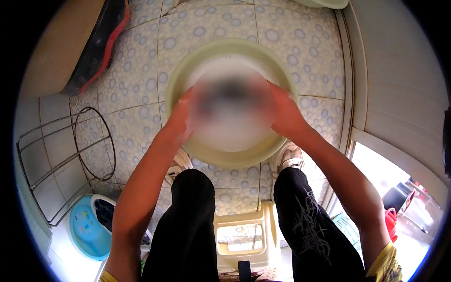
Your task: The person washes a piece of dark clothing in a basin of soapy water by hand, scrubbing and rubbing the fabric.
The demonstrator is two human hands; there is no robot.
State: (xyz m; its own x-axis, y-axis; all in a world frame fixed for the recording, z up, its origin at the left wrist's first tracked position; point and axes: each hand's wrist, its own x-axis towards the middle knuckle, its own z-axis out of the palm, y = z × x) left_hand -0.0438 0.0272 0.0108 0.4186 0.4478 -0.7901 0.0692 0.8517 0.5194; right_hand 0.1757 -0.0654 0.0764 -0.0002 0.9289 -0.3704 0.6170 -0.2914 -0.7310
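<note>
A pale green basin (225,160) stands on the tiled floor between my feet, holding whitish, sudsy-looking liquid (232,141). Both forearms reach down into it. At the basin's left side is my left hand (190,110), with white suds on the wrist. Opposite it, on the right, my right hand (281,108) dips inside the rim. A heavy blur covers the middle of the basin and the fingers of both hands. Within that blur, between the hands, lies a dark patch (231,88) whose kind I cannot make out.
Behind my knees is a cream plastic stool (244,218). A wire rack (61,164) and a blue basin (87,230) are on the left. A cardboard-coloured box (58,47) sits upper left. Along the right runs a pale door panel (399,80). Another pale basin (326,3) shows at top right.
</note>
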